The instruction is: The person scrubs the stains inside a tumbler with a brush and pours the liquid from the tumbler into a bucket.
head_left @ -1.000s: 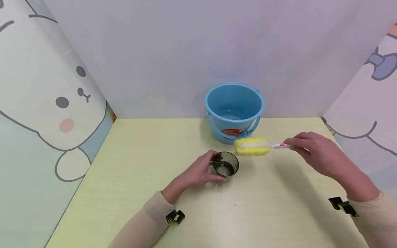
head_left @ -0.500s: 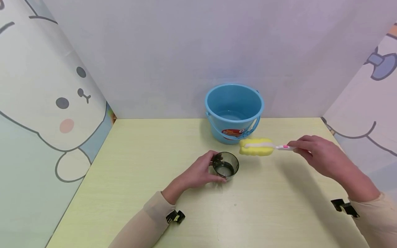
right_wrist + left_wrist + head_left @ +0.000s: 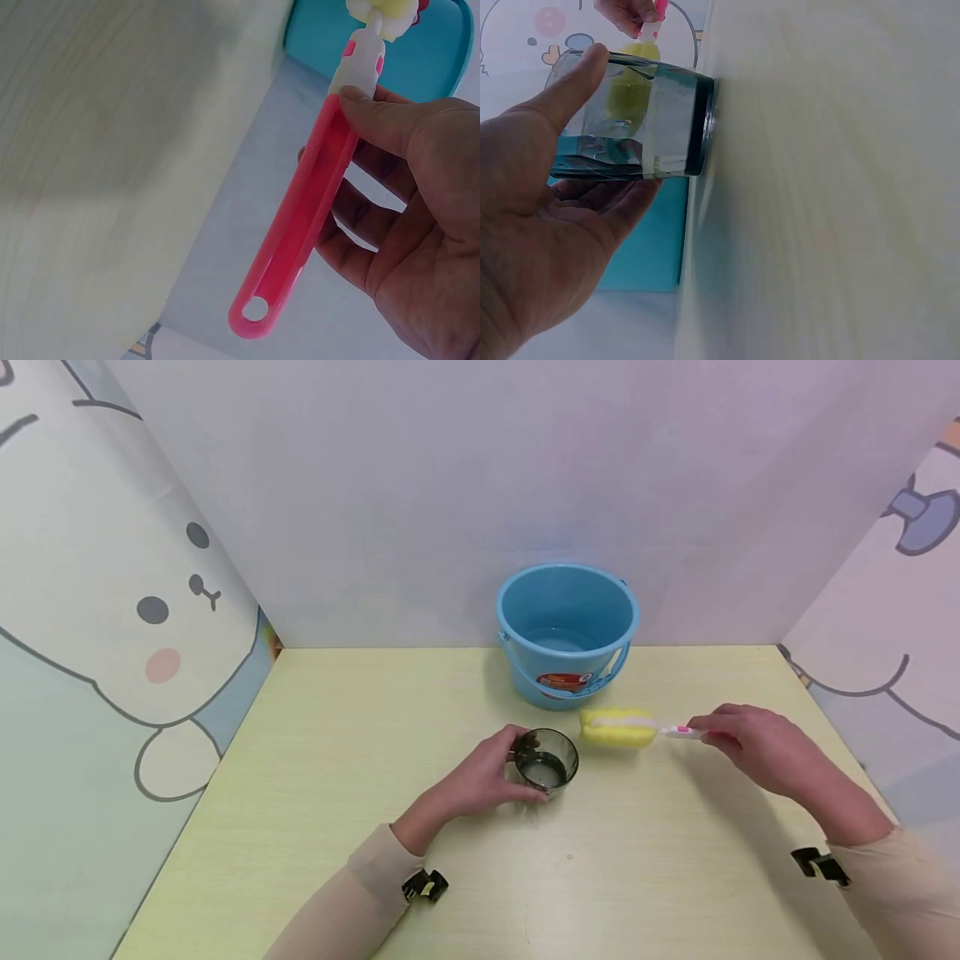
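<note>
A dark, see-through drinking glass (image 3: 546, 768) stands upright on the table, its inside looking empty or nearly so. Around its left side curve the thumb and fingers of my left hand (image 3: 487, 777), gripping it; the fingers behind are partly hidden. My right hand (image 3: 765, 747) pinches the pink-and-white handle (image 3: 300, 202) of a cup brush between thumb and fingers. The brush's yellow sponge head (image 3: 618, 727) hangs over the table, just right of the glass and apart from it. In the left wrist view the sponge shows behind the glass (image 3: 641, 112).
A light blue bucket (image 3: 528, 668) with its handle folded down stands at the back, behind the glass and sponge. The pale wood table (image 3: 337, 735) meets a plain wall (image 3: 375, 527) at the rear. Cartoon-printed panels flank it on both sides.
The brush and my right hand have shifted slightly to the right, then down towards the near side of the table. My left hand and the glass have stayed in place.
</note>
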Demonstrator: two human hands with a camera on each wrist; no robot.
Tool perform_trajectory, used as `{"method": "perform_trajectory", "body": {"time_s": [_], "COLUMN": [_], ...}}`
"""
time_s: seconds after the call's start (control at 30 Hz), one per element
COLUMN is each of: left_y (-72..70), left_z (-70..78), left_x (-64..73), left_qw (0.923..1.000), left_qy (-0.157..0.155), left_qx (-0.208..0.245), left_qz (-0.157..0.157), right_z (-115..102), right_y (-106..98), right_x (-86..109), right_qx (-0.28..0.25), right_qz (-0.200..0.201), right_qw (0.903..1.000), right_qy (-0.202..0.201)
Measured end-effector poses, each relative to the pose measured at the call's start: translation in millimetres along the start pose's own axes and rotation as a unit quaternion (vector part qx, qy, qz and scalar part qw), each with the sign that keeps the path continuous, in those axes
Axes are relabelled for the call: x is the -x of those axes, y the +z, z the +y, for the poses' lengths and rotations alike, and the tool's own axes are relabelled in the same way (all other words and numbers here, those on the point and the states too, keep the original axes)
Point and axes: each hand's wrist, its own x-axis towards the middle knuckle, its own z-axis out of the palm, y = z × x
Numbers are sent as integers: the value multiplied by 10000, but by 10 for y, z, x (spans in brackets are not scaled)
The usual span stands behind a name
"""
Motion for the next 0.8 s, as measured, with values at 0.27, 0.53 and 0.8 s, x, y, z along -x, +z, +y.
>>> {"method": "perform_trajectory", "body": {"time_s": [0.27, 0.53, 0.8], "left_y": [0, 4, 1], "left_z": [-2, -2, 7], "left_x": [1, 9, 10], "left_qw": [10000, 10000, 10000], "left_qy": [-13, -53, -84], "left_qx": [0, -47, -20], "left_qz": [3, 1, -33], "right_z": [18, 28, 46], "right_y": [112, 176, 246], "right_x": [11, 8, 9], "right_qx": [-311, -518, -528], "right_qz": [-440, -728, -778], "right_qw": [9985, 9957, 9955], "right_qy": [134, 228, 114]}}
